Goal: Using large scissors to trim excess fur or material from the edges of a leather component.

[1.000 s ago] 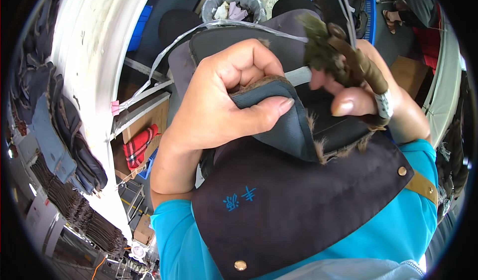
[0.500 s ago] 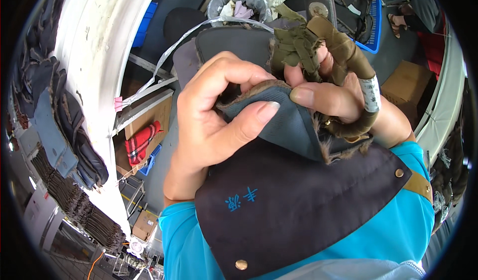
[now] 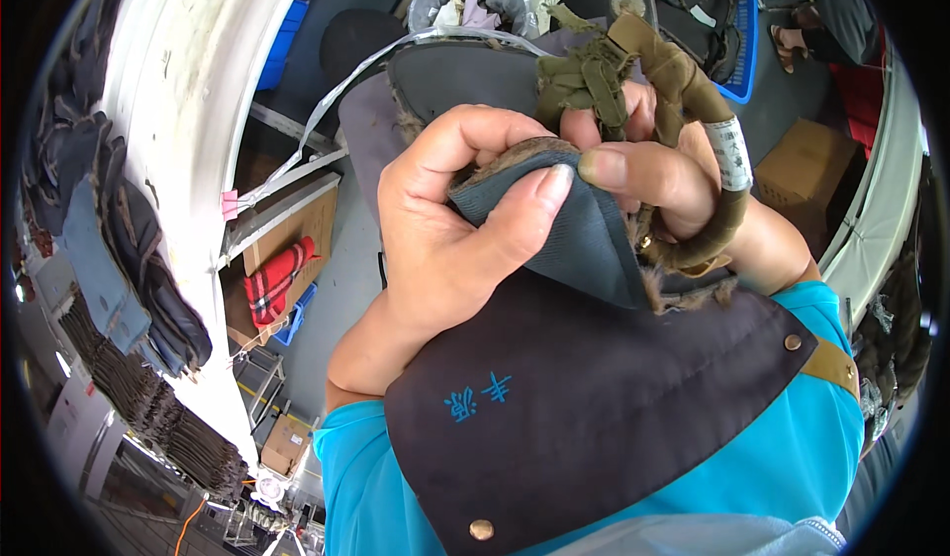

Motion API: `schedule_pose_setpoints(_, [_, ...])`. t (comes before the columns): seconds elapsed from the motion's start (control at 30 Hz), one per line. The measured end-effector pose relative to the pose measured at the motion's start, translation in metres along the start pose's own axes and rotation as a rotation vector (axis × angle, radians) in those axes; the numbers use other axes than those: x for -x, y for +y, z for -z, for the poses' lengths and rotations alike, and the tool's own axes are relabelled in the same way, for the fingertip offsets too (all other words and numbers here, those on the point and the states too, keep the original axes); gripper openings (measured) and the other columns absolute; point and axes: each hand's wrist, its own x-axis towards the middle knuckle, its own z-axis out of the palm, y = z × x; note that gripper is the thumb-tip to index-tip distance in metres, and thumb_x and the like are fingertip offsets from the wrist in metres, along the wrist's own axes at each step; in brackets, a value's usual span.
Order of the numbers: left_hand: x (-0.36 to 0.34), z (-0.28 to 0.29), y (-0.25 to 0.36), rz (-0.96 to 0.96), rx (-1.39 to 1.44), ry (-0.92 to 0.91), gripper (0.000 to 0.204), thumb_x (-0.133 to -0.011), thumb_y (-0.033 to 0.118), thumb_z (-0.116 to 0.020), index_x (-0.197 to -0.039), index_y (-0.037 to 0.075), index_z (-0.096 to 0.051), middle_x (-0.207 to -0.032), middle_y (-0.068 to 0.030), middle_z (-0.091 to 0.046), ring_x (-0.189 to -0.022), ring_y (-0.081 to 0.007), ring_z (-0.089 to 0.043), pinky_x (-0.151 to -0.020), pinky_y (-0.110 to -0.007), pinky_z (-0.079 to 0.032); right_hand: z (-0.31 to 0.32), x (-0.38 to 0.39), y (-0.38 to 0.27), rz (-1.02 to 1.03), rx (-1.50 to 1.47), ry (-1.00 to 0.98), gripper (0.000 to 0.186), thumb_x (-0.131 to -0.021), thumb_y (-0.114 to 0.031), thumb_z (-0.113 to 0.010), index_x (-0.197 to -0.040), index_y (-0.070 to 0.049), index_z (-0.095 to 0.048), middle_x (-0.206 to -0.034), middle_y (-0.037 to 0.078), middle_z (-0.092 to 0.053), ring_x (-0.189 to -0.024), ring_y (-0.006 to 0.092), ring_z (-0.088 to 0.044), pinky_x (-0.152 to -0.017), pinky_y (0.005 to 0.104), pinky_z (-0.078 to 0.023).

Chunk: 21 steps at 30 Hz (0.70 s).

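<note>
Between my hands is a blue-grey fabric piece with brown fur along its edges. My left hand pinches its upper edge, thumb on the ribbed blue-grey face and fingers behind the fur. Right beside that thumb, my right hand grips the same edge between thumb and fingers. A ring wrapped in olive cloth, with a white printed label on its side, surrounds my right hand. Knotted olive cloth strips hang at its upper left. Behind my hands lies a dark grey padded panel with a furry rim.
A bin with a clear liner holds paper scraps at the top. Dark pieces fill a blue crate. Cardboard boxes stand at right. Along the left runs a white beam with dark fabric pieces beside it.
My left hand has shifted slightly right and up, its thumb sliding closer to my right thumb. The fabric piece's upper edge is now folded more narrowly between them.
</note>
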Motion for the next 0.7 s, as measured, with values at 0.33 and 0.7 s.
schedule_pose_setpoints(0.33, [0.004, -0.003, 0.001, 0.115, 0.099, 0.07, 0.013, -0.078, 0.002, -0.063, -0.089, -0.001, -0.058, -0.076, -0.0008, -0.06, -0.067, -0.0029, -0.051, -0.062, -0.018, -0.041, 0.031, 0.008, -0.009, 0.099, 0.223, -0.162, 0.036, -0.074, -0.026, -0.072, -0.093, -0.001, -0.055, -0.072, 0.0, -0.052, -0.066, 0.0083, -0.047, -0.058, 0.0238, -0.039])
schedule_pose_setpoints(0.7, [0.002, 0.002, -0.003, -0.008, 0.008, -0.005, 0.015, -0.074, 0.0, -0.065, -0.087, -0.001, -0.058, -0.071, -0.0002, -0.057, -0.063, -0.0028, -0.048, -0.058, -0.017, -0.039, 0.063, 0.03, -0.041, 0.149, 1.06, -0.302, 0.039, -0.06, -0.022, -0.076, -0.063, 0.002, -0.046, -0.054, 0.015, -0.04, -0.048, 0.0266, -0.04, -0.045, 0.0348, -0.032])
